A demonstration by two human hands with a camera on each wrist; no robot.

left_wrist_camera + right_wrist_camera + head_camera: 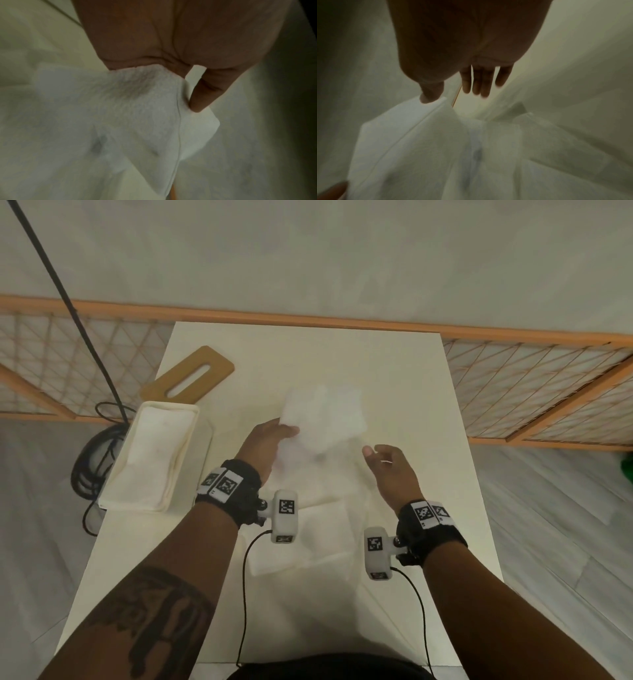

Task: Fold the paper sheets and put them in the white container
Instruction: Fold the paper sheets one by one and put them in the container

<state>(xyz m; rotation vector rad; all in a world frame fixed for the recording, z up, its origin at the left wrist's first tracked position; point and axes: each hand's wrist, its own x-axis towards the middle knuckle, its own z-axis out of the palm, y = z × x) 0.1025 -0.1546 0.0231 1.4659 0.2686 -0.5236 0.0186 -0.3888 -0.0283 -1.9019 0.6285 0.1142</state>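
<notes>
Two hands work above the white table in the middle of the head view, and only one of them has paper. My left hand pinches a white paper sheet by its near-left edge; the left wrist view shows the thumb and fingers closed on that edge, with the sheet hanging away toward the lower left of that frame. The sheet looks raised off the table and blurred, so I cannot tell how many folds it has. My right hand sits to the right of the sheet, fingers relaxed and spread, grasping nothing; in the right wrist view its thumb tip lies close to the sheet's corner, though I cannot tell if it touches. I judge it is placed there to take the opposite edge so the sheet can be folded between both hands.

More paper sheets lie flat on the table in the lower middle of the head view, between my wrists, not yet folded. The white container stands at the left edge of the table, mid-left in the frame, within easy reach of my left hand. A wooden board with a slot lies just beyond it.
</notes>
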